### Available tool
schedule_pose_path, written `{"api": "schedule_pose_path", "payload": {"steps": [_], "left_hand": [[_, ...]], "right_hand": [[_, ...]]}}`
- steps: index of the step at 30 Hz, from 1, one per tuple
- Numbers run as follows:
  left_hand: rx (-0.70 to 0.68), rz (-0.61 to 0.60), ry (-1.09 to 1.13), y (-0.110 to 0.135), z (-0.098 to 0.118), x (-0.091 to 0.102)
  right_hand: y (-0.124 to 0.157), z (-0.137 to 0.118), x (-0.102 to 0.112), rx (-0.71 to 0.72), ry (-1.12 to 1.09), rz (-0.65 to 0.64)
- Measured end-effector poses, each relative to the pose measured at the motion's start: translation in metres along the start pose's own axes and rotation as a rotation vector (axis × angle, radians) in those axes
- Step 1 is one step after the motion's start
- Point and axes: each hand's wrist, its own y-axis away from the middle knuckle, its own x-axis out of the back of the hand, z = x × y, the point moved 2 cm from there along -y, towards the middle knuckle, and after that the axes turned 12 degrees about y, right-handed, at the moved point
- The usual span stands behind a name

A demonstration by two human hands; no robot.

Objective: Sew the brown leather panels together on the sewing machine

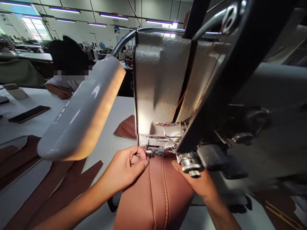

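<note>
A brown leather-like piece [137, 201] with a raised seam and a row of light stitching runs under the presser foot [155, 151] of a sewing machine [163, 83]. My left hand [128, 164] is closed in a pinch at the piece's left edge, right beside the foot; the fingertips partly hide what they grip. On the right edge of the piece lies my right hand [201, 182], one digit on top and the other fingers hidden by the piece and the machine's metal knob [190, 164]. Reddish thread [178, 103] runs down toward the needle area.
A lit lamp [81, 111] on a flexible neck hangs left of the machine. Brown cut pieces [55, 182] lie on the white table [115, 107], with another [127, 127] behind the foot. A phone [30, 114] lies farther left. Another person [69, 60] sits across the table.
</note>
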Motion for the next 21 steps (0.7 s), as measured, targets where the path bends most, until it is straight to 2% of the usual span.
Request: {"api": "schedule_pose_path", "payload": {"steps": [4,9,14,21], "left_hand": [[0.020,-0.040,0.000,-0.003,0.002,0.002],[0.041,-0.012,-0.007,-0.005,0.005,0.004],[0.034,0.009,-0.019,-0.010,0.010,0.007],[0.065,-0.004,-0.057,-0.005,0.012,0.005]], "right_hand": [[-0.006,-0.009,0.006,0.194,-0.084,-0.050],[-0.012,-0.007,0.007,0.104,-0.059,0.071],[-0.018,-0.005,0.005,0.115,0.024,0.035],[-0.005,-0.005,0.002,0.081,0.040,0.084]]}}
